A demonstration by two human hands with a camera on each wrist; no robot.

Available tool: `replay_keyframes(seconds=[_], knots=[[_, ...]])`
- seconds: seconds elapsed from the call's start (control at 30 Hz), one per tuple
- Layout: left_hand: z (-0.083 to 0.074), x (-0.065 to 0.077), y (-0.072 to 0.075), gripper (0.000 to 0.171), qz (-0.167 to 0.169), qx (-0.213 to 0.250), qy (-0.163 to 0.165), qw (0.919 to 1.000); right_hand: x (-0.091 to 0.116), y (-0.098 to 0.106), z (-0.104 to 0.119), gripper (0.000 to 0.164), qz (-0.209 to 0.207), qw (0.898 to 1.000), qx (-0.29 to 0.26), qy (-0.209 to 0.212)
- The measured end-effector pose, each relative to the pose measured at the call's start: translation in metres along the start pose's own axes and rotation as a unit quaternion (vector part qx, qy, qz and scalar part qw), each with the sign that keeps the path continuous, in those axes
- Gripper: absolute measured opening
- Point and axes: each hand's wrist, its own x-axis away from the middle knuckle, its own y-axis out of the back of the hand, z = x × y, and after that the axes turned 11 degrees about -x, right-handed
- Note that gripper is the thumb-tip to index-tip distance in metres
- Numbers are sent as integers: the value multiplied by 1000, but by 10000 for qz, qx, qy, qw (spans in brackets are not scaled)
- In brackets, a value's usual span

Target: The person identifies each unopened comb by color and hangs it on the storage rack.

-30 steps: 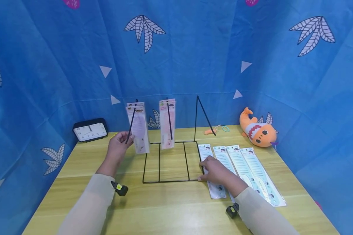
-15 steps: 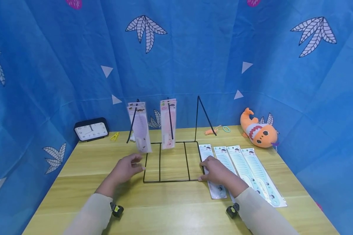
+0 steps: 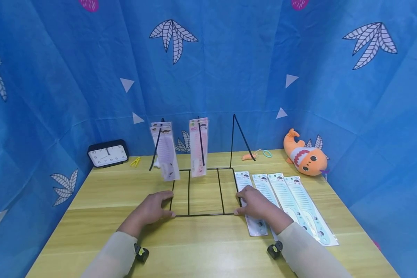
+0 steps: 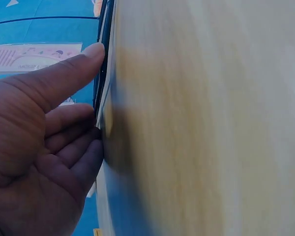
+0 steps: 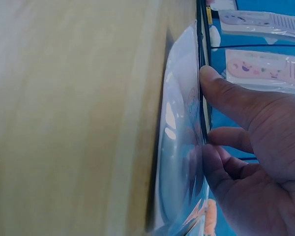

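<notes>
Wood grain runs from the worktop's (image 3: pixel 201 247) left edge to my left hand (image 3: pixel 152 208); toward the right edge lie four flat, glossy packets of blue combs (image 3: pixel 289 200). The thin black wire rack (image 3: pixel 220 191) stands between, purple combs (image 3: pixel 167 158) and pink combs (image 3: pixel 196 154) hanging in clear plastic. My left hand and right hand (image 3: pixel 253 201) each hold a front corner, thumb apart from curled fingers.

Black clock (image 3: pixel 107 155), yellow clip (image 3: pixel 136 160), orange plush shark (image 3: pixel 307 154), teal ring (image 3: pixel 267 156), blue curtain (image 3: pixel 222 77)
</notes>
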Motion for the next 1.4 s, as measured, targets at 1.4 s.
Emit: replay_keyframes(seconds=[1.4], knots=[[0,-1,-1,73,182,-259,-60,9995,28,70,-66,44,-987,9825,-1247,-973]])
